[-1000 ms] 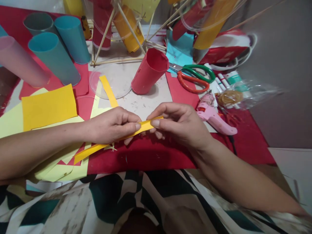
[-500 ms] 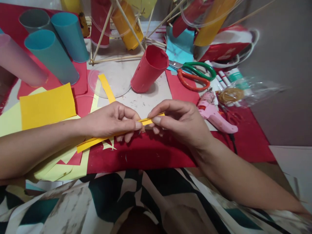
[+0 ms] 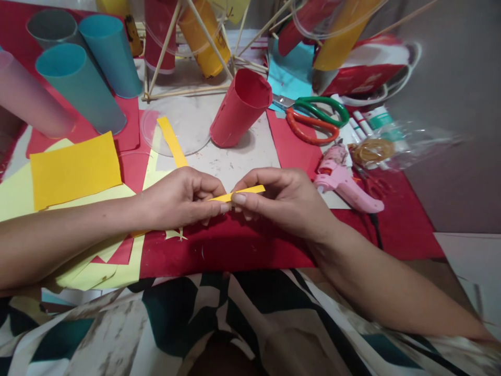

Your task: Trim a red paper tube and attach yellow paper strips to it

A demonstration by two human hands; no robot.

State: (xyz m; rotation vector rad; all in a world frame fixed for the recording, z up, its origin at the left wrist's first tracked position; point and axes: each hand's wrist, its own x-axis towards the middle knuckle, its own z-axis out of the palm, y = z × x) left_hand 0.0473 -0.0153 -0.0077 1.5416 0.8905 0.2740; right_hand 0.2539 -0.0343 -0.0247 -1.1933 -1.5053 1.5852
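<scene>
Between both hands a narrow yellow paper strip (image 3: 250,190) is pinched, its short right end sticking out past the fingers. My left hand (image 3: 191,196) is closed on it with thumb and forefinger; most of the strip behind this hand and forearm is hidden. My right hand (image 3: 277,198) grips the strip close beside the left, thumb on top. Beyond the hands stands a red paper tube (image 3: 240,109), slightly tilted. Another yellow strip (image 3: 172,141) lies just past my left hand, partly over a clear plastic disc (image 3: 195,133).
Green-and-orange-handled scissors (image 3: 317,120), a pink glue gun (image 3: 348,188) and a bag of rubber bands (image 3: 376,151) lie at right. Blue tubes (image 3: 82,89) and a yellow paper sheet (image 3: 76,169) are at left. A stick frame (image 3: 188,94) stands behind.
My hands have drawn closer together on the strip, and the right thumb now lies over it. The strip's lower left end has gone mostly out of sight behind my left forearm.
</scene>
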